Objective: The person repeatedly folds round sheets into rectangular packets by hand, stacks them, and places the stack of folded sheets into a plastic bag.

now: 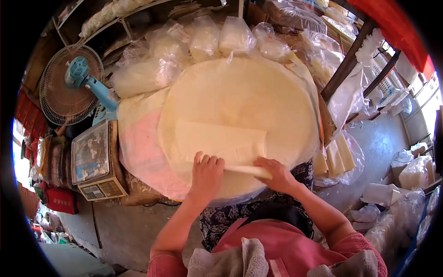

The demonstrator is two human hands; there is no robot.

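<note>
A thin, pale cream sheet [217, 138] lies flat on the large round pale surface [244, 92] in front of me. Its near edge is a narrow roll [245, 171] running left to right. My left hand [206, 176] is closed over the roll's left end, fingers curled and pointing away from me. At the other end, my right hand [274, 174] grips the roll with bent fingers. Both palms are hidden, and the sheet's exact material is not clear.
Several clear plastic bags of pale goods [203, 39] line the far edge. To the left stand a blue fan [78, 74] and a weighing scale [94, 154]. A dark post [348, 60] rises at right, above bagged pale sheets [339, 157].
</note>
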